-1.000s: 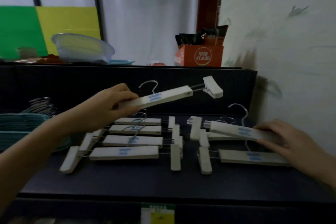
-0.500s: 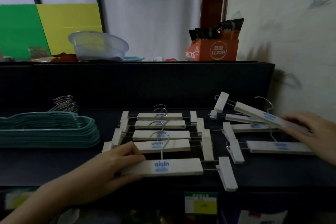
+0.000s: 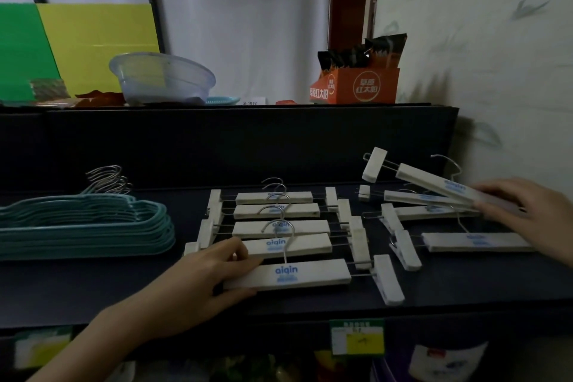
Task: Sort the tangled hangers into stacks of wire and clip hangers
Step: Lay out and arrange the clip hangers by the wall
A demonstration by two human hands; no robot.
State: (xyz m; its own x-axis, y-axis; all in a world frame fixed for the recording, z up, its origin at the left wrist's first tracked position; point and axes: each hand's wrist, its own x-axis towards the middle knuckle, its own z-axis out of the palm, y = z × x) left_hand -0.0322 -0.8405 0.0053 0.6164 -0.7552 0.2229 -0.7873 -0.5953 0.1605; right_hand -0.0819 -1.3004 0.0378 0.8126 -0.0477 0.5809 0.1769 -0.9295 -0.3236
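Clip hangers point(image 3: 279, 228) are lying in a row mid-shelf point(image 3: 93, 288), with teal wire hangers point(image 3: 93, 226) stacked at the left. The left hand point(image 3: 198, 279) is pinching the nearest clip hanger point(image 3: 310, 273) by its left end. The right hand point(image 3: 524, 211) is gripping a tilted clip hanger point(image 3: 424, 177) above the loose right pile point(image 3: 474, 241).

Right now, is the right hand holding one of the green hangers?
No, the right hand grips a white clip hanger; the green hangers lie stacked far left.

Right hand point(image 3: 527, 215) partly off-frame
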